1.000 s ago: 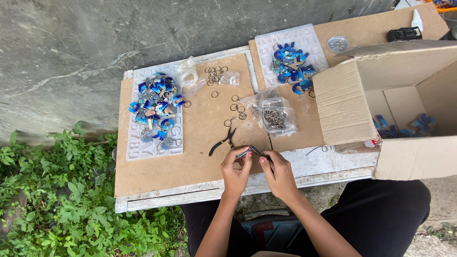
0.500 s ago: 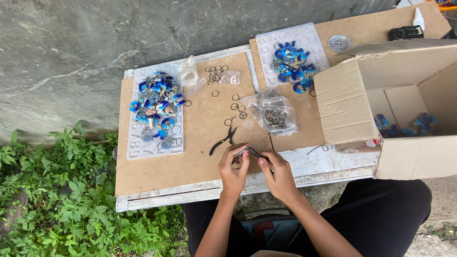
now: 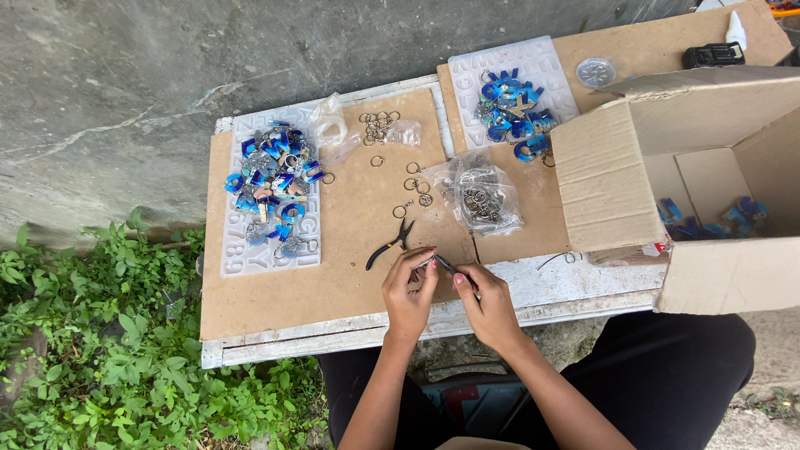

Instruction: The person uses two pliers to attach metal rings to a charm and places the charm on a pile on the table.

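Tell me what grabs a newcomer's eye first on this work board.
Two heaps of glossy blue letter-shaped charms stand out: one pile on a white mould sheet at the board's left, another pile at the top middle. At the near edge, the left hand and right hand pinch small pliers together, beside black-handled pliers lying loose. An open brown cardboard box fills the right.

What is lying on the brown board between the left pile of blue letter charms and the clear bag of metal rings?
In the head view, between the left charm pile and the ring bag, loose split rings lie scattered on the board.
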